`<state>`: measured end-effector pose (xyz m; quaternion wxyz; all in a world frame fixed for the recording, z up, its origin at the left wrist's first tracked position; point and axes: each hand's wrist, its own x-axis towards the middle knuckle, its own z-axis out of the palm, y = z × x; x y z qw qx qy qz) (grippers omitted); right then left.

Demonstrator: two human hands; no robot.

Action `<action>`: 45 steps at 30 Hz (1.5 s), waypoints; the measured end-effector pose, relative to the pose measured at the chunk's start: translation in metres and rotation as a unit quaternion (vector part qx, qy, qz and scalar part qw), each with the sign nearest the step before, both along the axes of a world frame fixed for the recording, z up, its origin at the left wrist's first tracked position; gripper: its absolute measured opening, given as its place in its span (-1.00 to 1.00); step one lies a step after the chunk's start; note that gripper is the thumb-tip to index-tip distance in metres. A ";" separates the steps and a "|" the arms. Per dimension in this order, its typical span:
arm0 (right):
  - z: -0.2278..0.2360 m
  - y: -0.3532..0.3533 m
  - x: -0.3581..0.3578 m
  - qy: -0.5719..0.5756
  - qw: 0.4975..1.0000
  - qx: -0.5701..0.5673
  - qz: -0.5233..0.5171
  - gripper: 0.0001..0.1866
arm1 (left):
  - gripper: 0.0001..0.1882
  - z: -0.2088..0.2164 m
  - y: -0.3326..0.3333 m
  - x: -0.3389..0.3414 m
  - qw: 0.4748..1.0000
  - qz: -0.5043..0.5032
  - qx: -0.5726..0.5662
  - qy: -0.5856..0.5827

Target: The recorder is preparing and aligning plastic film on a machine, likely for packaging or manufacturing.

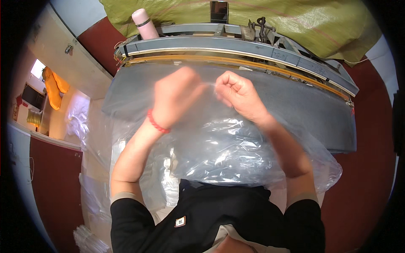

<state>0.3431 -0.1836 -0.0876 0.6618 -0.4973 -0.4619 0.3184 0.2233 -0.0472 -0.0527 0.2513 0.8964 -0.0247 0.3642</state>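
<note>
clear plastic bag [219, 147] lies crumpled on the grey table [295, 105], before the sealing bar [236, 46] | left hand [175, 97] and right hand [238, 95] both fisted, pinching the bag's top edge, left blurred | pink bottle [144, 24] behind the bar's left end | green sack [295, 21] beyond it | bag's contents unclear

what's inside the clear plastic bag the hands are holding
Through the clear plastic bag a folded dark grey-blue item shows, likely fabric. Glare and creases hide its details. Both the left hand and the right hand pinch the bag's top edge.
</note>
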 end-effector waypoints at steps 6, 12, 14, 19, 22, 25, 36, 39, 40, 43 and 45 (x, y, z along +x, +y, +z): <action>-0.023 0.036 0.006 -0.044 0.997 0.058 -0.037 -0.91 | -0.78 -0.009 -0.001 0.008 0.984 0.101 0.140 -0.052; -0.060 -0.006 0.072 0.133 0.958 0.081 -0.241 -0.94 | -0.90 -0.043 0.069 -0.057 0.957 -0.111 -0.021 0.268; -0.071 -0.047 0.106 0.032 0.909 0.038 -0.413 -0.90 | -0.90 -0.074 0.123 -0.110 0.915 0.006 0.056 0.400; -0.117 -0.241 0.230 -0.176 0.727 -0.100 -0.656 -0.73 | -0.77 -0.076 0.279 -0.245 0.693 0.369 0.183 0.592; -0.150 -0.381 0.295 -0.174 0.682 -0.137 -0.697 -0.69 | -0.80 -0.026 0.329 -0.252 0.826 0.477 0.095 0.283; -0.145 -0.478 0.303 -0.275 0.509 -0.280 -0.766 -0.63 | -0.80 0.008 0.295 -0.161 0.756 0.574 0.293 -0.115; -0.124 -0.497 0.280 -0.270 0.279 -0.620 -0.682 -0.64 | -0.34 -0.164 0.354 -0.075 0.773 0.518 -0.039 0.364; -0.124 -0.491 0.281 -0.273 0.300 -0.579 -0.707 -0.67 | -0.35 -0.171 0.390 -0.085 0.843 0.461 0.006 0.276; -0.119 -0.478 0.281 -0.270 0.293 -0.604 -0.690 -0.67 | -0.38 -0.167 0.397 -0.098 0.851 0.460 -0.041 0.252; -0.099 -0.459 0.265 -0.291 0.263 -0.603 -0.695 -0.74 | -0.59 -0.158 0.355 -0.048 0.791 0.585 0.036 0.175; -0.099 -0.439 0.265 -0.309 0.254 -0.589 -0.702 -0.69 | -0.66 -0.138 0.309 -0.004 0.856 0.516 -0.005 -0.022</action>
